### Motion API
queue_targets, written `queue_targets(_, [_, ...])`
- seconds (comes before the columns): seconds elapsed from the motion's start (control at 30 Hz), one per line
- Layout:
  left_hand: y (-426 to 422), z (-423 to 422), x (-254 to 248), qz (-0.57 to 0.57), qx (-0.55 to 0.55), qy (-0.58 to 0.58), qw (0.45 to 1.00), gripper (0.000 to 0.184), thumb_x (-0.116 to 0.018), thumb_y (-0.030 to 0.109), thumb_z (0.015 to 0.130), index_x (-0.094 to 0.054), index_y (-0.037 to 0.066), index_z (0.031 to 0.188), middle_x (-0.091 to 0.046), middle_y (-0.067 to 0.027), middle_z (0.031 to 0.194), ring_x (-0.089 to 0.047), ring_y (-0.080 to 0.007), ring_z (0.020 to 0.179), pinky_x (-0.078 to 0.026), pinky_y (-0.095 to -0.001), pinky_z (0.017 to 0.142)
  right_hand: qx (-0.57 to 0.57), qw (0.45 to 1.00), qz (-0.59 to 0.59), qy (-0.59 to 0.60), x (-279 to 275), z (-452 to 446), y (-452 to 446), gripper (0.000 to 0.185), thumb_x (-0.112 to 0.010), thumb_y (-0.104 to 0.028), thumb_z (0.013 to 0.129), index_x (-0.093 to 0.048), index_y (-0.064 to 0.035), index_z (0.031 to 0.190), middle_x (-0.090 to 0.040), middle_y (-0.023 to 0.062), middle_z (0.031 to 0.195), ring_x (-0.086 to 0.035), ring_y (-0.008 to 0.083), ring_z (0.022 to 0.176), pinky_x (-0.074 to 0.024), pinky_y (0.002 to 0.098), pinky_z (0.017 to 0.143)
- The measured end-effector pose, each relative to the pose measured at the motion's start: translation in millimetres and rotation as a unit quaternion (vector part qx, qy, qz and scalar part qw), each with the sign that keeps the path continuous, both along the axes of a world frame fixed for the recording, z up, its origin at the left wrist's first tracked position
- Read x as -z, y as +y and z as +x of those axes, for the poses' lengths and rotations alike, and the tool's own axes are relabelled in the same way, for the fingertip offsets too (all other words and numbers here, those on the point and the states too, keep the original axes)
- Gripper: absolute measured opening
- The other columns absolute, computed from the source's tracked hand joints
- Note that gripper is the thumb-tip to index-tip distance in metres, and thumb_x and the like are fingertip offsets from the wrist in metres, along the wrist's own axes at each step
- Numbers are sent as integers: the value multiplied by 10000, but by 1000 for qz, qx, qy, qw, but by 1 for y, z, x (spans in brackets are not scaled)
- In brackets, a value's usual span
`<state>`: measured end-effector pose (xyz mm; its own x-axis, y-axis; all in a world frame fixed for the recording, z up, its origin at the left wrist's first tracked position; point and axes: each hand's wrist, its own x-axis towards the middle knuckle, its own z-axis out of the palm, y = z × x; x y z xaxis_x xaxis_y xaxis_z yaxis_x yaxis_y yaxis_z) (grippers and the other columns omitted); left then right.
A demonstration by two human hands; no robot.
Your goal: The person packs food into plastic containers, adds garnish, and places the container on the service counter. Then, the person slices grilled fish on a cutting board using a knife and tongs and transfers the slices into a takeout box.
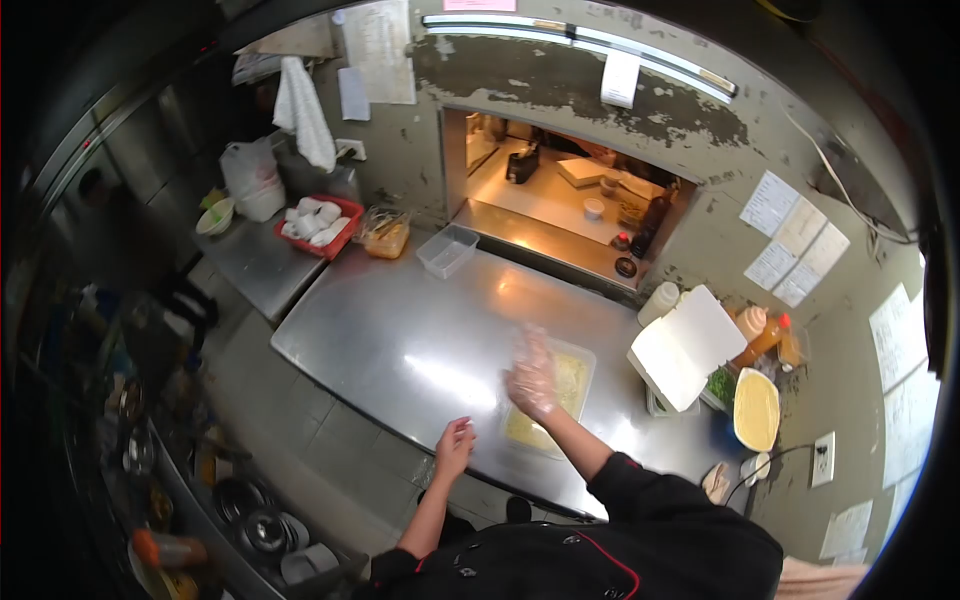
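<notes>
A shiny steel counter (360, 320) fronts a peeling wall (480, 70), right fingers (534, 346) and left fingers (459, 431) both released

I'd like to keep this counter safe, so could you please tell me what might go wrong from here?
The left hand looks ungloved, so it might contaminate the yellowish food by the gloved right hand if it reaches in. The open white box, close to the bottles, could get knocked over.

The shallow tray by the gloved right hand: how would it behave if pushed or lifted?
The tray looks broad and low, so it would probably slide rather than tip. Its thin-looking, translucent rim suggests slight flex when lifted. The crumbly-looking yellowish food inside may shift if tilted.
</notes>
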<state>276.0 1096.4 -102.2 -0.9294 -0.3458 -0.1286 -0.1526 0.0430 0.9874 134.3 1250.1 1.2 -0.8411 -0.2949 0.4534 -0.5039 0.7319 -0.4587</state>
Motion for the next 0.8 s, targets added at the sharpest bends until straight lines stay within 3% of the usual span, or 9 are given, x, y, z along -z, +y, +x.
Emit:
queue_targets(0.03, [-17,10,2,24,-8,8,1000,323,-533,237,917,-507,51,1180,-594,-79,1053,-603,-145,855,-496,-266,647,-27,999,34,19,-6,-7,-19,527,-527,-238,798,-447,-39,1280,-299,202,1409,-269,384,1309,-210,587,1041])
queue_targets(0.13, [-71,55,-14,67,-82,-16,994,305,-499,245,937,-507,62,1181,-581,-71,1056,-587,-127,855,-489,-248,648,-108,960,189,-175,-43,-28,-70,530,-498,-311,837,-438,-53,1295,-285,183,1424,-215,372,1337,-170,591,1053])
queue_targets(0.23, [-124,96,-14,38,-134,-49,989,282,-478,253,945,-522,67,1153,-584,-59,1050,-577,-113,829,-481,-242,639,-135,900,239,-339,-55,-34,-95,590,-429,-418,888,-355,-57,1348,-241,169,1451,-137,347,1370,-154,572,1067])
queue_targets(0.33, [-165,111,-15,23,-153,-66,986,263,-473,251,947,-541,69,1124,-595,-51,1028,-574,-108,812,-473,-238,626,1,941,253,-226,1,2,-89,641,-428,-415,889,-281,-42,1388,-192,158,1474,-113,339,1378,-151,567,1069])
queue_targets(0.4, [-179,112,-18,2,-154,-89,984,247,-477,242,945,-555,68,1103,-607,-46,1002,-573,-103,797,-468,-236,618,82,963,180,-184,59,16,-77,712,-500,-360,848,-230,6,1396,-146,177,1484,-125,352,1374,-157,580,1066])
queue_targets(0.5, [-190,91,-12,-3,-102,-86,991,224,-480,226,943,-580,66,1063,-624,-40,958,-574,-93,776,-462,-228,621,151,934,194,-258,62,38,-60,667,-478,-305,863,-230,3,1400,-149,160,1488,-143,355,1369,-159,570,1070])
queue_targets(0.67, [-182,34,-25,-29,2,-41,999,212,-483,205,939,-595,50,1030,-629,-41,941,-578,-90,767,-459,-226,624,179,918,261,-238,82,34,-57,566,-413,-208,889,-258,1,1392,-184,126,1485,-158,340,1369,-173,549,1072])
queue_targets(0.8, [-166,-5,-45,-15,0,-3,1000,211,-482,201,938,-592,44,1026,-627,-38,932,-577,-93,778,-459,-234,635,173,936,207,-227,44,20,-63,546,-417,-195,881,-293,2,1375,-239,131,1463,-173,334,1366,-185,539,1072])
